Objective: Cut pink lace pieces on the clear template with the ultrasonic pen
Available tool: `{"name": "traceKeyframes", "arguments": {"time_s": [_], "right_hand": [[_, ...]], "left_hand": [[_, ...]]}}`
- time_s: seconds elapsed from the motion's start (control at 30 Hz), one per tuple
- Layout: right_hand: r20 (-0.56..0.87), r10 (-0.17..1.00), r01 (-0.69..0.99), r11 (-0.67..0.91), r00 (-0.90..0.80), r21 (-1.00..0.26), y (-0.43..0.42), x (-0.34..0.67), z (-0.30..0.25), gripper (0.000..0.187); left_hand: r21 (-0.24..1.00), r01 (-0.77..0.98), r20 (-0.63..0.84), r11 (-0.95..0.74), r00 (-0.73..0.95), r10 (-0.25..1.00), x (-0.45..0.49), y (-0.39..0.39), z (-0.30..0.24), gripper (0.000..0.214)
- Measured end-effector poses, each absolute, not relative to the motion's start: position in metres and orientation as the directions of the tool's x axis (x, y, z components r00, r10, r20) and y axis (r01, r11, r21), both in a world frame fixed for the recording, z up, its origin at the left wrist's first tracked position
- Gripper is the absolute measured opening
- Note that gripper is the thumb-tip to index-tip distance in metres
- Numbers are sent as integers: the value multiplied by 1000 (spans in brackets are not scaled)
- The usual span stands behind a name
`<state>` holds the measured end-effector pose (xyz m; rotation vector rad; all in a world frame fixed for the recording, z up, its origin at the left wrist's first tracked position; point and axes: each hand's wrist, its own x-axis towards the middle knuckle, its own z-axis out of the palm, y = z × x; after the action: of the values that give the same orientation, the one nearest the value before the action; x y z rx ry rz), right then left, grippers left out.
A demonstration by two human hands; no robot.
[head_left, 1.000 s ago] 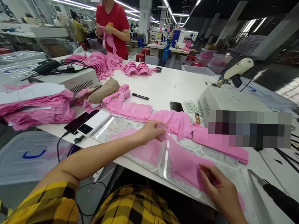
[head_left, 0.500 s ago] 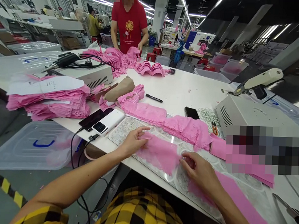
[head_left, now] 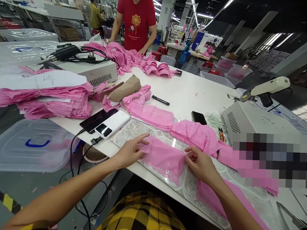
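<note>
A thin pink fabric piece (head_left: 164, 157) with a scalloped lace lower edge lies over a clear patterned board (head_left: 136, 128) at the table's front. Its left end is pinched between the thumb and fingers of my left hand (head_left: 130, 150). My right hand (head_left: 201, 164) has its fingertips closed on the upper right corner. Just beyond, stacked pink lace pieces (head_left: 194, 135) run in a row along the board's far side. Under my right forearm, partly hidden, lies a longer pink fabric strip (head_left: 237, 195).
At left are a power bank (head_left: 115, 123), a dark phone (head_left: 95, 121) and tied pink bundles (head_left: 55, 100). A marker (head_left: 160, 100), another phone (head_left: 198, 118) and a grey box (head_left: 254, 120) lie beyond the stacks. Scissors (head_left: 293, 219) rest at right. A person in red (head_left: 136, 24) stands across.
The fabric piece now lies flatter and spread wider between my hands, its lace edge showing more clearly. My left hand has shifted slightly left. The person across leans with arms lower.
</note>
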<state>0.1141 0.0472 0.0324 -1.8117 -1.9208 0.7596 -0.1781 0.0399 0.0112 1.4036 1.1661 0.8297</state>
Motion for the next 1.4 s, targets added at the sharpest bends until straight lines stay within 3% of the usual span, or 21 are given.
{"name": "traceKeyframes", "arguments": {"time_s": [0.27,0.47,0.73,1.0,1.1,1.23,1.4], "right_hand": [[98,973,771,224,-207,-596,3,118,26,21],[288,953,823,238,-95,-515,3,127,14,22],[117,979,800,205,-169,-564,15,123,12,21],[205,975,830,183,-85,-526,47,113,20,18],[206,966,803,245,-155,-543,36,110,25,18],[105,924,724,354,-367,-592,6,108,26,15],[82,924,725,347,-374,-595,-4,109,18,20]], "left_hand": [[943,329,-30,-44,218,975,-175,46,19,56],[915,388,42,-110,178,983,-175,48,17,44],[822,526,151,-216,165,975,-178,45,14,44],[553,761,327,-340,177,928,-187,36,4,50],[474,793,360,-382,222,906,-189,35,4,45],[395,834,306,-385,276,911,-182,44,10,39],[365,862,179,-353,307,935,-169,63,12,37]]}}
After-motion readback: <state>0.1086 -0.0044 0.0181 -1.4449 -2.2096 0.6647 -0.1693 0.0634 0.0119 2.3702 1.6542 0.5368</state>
